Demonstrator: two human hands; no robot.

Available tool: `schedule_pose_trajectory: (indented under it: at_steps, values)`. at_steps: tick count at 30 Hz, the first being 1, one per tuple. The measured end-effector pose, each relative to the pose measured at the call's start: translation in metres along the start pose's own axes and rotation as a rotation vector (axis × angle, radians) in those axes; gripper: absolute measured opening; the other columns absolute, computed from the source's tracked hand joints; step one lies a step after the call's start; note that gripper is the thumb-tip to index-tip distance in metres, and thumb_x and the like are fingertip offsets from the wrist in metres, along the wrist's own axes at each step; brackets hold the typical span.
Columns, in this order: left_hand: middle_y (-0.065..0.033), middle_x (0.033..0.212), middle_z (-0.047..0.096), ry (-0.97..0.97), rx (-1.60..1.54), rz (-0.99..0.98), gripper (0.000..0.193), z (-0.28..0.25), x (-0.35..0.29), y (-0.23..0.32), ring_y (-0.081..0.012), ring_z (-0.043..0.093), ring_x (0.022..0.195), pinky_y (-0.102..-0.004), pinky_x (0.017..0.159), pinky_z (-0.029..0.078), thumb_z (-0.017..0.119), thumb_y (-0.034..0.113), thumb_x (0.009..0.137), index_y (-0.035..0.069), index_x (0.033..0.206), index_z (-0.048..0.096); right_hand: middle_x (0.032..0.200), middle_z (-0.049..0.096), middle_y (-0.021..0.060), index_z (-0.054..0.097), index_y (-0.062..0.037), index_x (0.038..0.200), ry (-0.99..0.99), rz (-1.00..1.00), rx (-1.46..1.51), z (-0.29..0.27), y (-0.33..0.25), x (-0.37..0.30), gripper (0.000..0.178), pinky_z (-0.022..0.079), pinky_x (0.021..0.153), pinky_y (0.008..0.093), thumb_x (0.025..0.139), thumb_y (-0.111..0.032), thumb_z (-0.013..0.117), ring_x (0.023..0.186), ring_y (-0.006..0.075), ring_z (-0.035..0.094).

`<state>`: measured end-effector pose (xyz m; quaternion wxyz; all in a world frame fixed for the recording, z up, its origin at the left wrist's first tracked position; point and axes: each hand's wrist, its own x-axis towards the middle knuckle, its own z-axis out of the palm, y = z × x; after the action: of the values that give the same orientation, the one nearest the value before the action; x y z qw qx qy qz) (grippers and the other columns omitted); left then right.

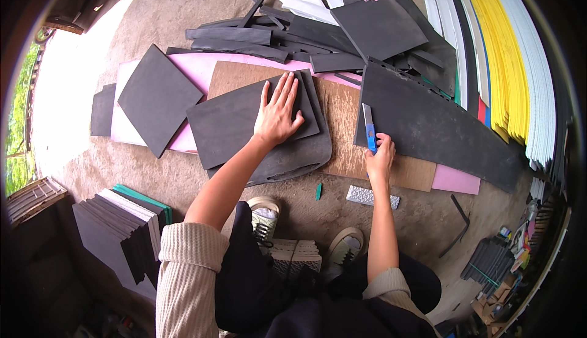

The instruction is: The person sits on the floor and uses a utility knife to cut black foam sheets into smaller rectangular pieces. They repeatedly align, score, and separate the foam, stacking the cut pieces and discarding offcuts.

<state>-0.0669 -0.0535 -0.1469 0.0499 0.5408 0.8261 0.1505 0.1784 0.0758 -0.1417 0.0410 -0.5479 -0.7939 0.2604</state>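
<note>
My left hand (281, 107) lies flat, fingers stretched, on a dark grey foam sheet (226, 121). Under that sheet is another dark piece with a rounded corner (309, 154), both resting over a scratched brown board (343, 127). In my right hand (382, 154) is a blue utility knife (370, 131), its blade out and pointing away from me. The knife is over the left edge of a large dark sheet (428, 118); whether the blade touches it I cannot tell. A square dark sheet (160, 101) lies on pink foam (125, 118) at the left.
Dark offcuts (251, 35) and white scraps (307, 2) pile up at the far side. Long yellow strips (489, 51) and white ones line the right. Stacked sheets (113, 228) stand at the near left. A pale textured block (372, 197) lies near my shoes.
</note>
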Motion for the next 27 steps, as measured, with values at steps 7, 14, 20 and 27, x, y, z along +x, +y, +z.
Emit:
schedule_pose_trajectory:
  at_steps: [7, 14, 20, 27]
  values:
    - [-0.0117, 0.149, 0.021, 0.038, -0.013, 0.002, 0.074, 0.001, -0.004, -0.005, -0.0203, 0.014, 0.14, -0.0463, 0.113, 0.006, 0.049, 0.035, 0.079, 0.001, 0.14, 0.026, 0.073, 0.049, 0.0004, 0.049, -0.0059, 0.097, -0.334, 0.208, 1.062, -0.005, -0.045, -0.004, 0.007, 0.046, 0.059, 0.0247, 0.093, -0.012, 0.048, 0.062, 0.0073, 0.049]
    - [-0.0127, 0.148, 0.023, 0.056, -0.026, 0.014, 0.073, 0.002, -0.001, -0.002, -0.0208, 0.015, 0.139, -0.047, 0.112, 0.007, 0.05, 0.035, 0.079, 0.0, 0.139, 0.028, 0.047, 0.028, -0.0073, 0.043, -0.0102, 0.07, -0.418, 0.319, 1.065, 0.004, -0.09, 0.019, 0.047, 0.036, 0.039, 0.0234, 0.089, -0.053, 0.048, 0.033, 0.0054, 0.025]
    - [-0.0111, 0.149, 0.02, 0.044, -0.039, 0.011, 0.074, 0.001, 0.0, -0.003, -0.0202, 0.013, 0.14, -0.0459, 0.113, 0.006, 0.05, 0.035, 0.079, 0.002, 0.141, 0.024, 0.05, 0.04, -0.0011, 0.045, -0.0048, 0.083, -0.475, 0.215, 0.938, 0.029, -0.097, 0.028, 0.033, 0.036, 0.037, 0.0252, 0.094, -0.036, 0.046, 0.035, 0.0071, 0.036]
    - [-0.0124, 0.148, 0.023, 0.085, -0.051, 0.013, 0.075, 0.002, -0.002, -0.005, -0.0219, 0.016, 0.139, -0.0472, 0.112, 0.007, 0.05, 0.039, 0.079, -0.001, 0.138, 0.028, 0.07, 0.057, 0.0226, 0.038, 0.0026, 0.112, -0.412, -0.2, 0.46, 0.051, -0.117, 0.055, 0.026, 0.047, 0.047, 0.0413, 0.092, -0.014, 0.04, 0.053, 0.0313, 0.06]
